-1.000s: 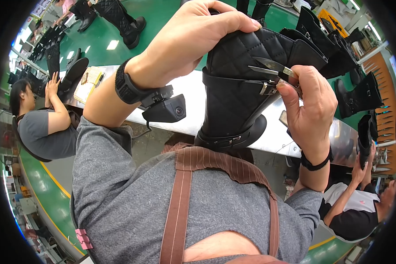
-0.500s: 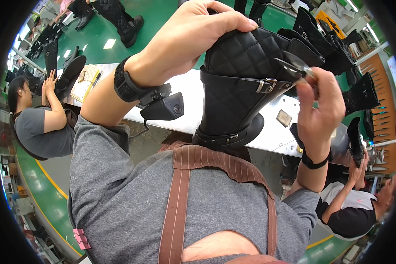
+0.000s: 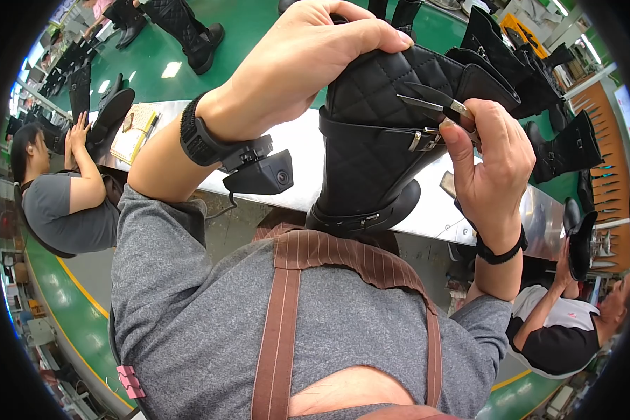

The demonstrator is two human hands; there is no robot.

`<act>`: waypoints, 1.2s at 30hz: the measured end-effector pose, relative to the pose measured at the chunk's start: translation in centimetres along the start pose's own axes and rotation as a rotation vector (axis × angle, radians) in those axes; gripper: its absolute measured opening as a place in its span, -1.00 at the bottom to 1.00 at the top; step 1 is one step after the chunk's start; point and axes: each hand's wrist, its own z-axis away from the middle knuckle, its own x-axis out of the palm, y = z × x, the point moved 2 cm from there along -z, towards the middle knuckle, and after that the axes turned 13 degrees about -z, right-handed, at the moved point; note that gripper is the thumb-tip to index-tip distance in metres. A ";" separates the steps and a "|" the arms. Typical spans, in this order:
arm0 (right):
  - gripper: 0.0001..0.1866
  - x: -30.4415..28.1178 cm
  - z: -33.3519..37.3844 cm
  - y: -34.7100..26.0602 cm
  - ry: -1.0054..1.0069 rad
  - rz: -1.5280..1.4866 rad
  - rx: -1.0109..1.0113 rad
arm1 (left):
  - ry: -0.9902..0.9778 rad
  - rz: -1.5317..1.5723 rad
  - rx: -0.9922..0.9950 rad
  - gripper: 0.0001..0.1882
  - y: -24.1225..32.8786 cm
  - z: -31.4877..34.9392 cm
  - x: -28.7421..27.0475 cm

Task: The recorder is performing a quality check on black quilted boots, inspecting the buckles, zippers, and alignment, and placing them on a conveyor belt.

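My left hand [image 3: 308,59] grips the top of a black quilted boot [image 3: 381,143] and holds it up in front of me, sole end toward my chest. A strap with a silver buckle [image 3: 418,140] crosses the boot. My right hand [image 3: 493,164] holds small metal snips [image 3: 434,101] with their blades against the quilted side, just above the buckle. A black wrist camera [image 3: 259,171] hangs under my left wrist.
A metal workbench [image 3: 294,150] runs behind the boot, beside a green conveyor [image 3: 238,42] carrying several more black boots [image 3: 189,28]. A person in grey [image 3: 66,203] sits at my left, another in black and white [image 3: 563,329] at my right. A notebook [image 3: 136,129] lies on the bench.
My right hand has moved up and back toward the buckle, bringing the snips onto the quilted side. The boot has tilted slightly in my left hand.
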 end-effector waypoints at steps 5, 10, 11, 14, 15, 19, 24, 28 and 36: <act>-0.65 -0.1 -0.4 -0.4 -0.034 0.039 0.000 | -0.036 0.021 0.015 -0.88 0.2 0.2 0.0; -0.66 -0.1 -0.7 -0.5 -0.040 0.003 0.033 | -0.011 -0.025 0.028 -0.88 0.4 0.5 -0.1; -0.66 -0.1 -0.7 -0.6 -0.043 -0.005 0.036 | -0.011 -0.025 0.028 -0.88 0.4 0.5 -0.1; -0.66 -0.2 -0.9 -0.7 -0.052 0.008 0.030 | -0.024 -0.006 0.039 -0.87 0.6 0.8 0.0; -0.66 -0.2 -1.0 -0.8 -0.058 0.028 0.021 | -0.021 -0.022 0.047 -0.87 0.7 0.8 0.0; -0.66 -0.2 -1.3 -1.0 -0.058 0.030 0.014 | -0.023 -0.040 0.070 -0.87 0.8 1.1 0.0; -0.69 -0.2 -1.5 -0.8 -0.045 0.000 -0.087 | -0.014 -0.034 0.073 -0.86 0.8 1.3 0.0; -0.76 -1.1 -0.1 -0.3 0.135 -0.449 0.167 | 0.001 -0.069 0.038 -0.85 1.0 1.6 -0.3; -0.75 -1.9 4.5 3.2 0.234 -0.386 0.415 | 0.241 -0.152 0.233 -0.87 2.7 0.5 -4.2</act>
